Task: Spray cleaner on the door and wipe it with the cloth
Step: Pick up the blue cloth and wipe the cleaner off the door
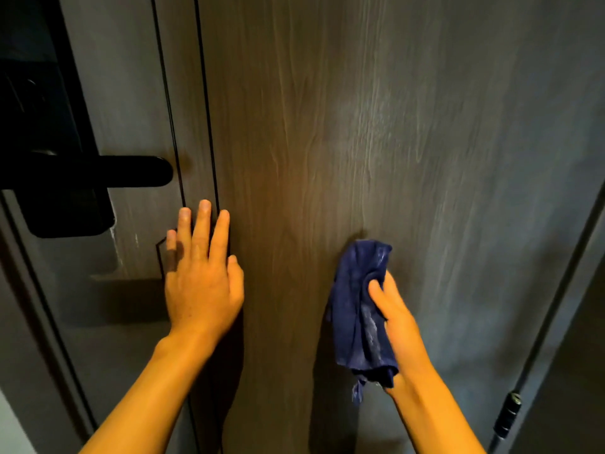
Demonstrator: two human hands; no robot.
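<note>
Right of the handle (131, 171), your left hand (203, 273) lies flat, fingers spread, on the door (327, 126). Farther right, your right hand (393, 309) grips the blue cloth (357, 309), hanging lengthwise, seemingly touching the panel.

The left hand (201, 273) is pressing flat, fingers spread, against the grey wood-grain door (327, 126), just below the black lever handle (108, 171). The right hand (397, 317) is gripping a bunched blue cloth (355, 309) against the door, well right of the handle.
</note>
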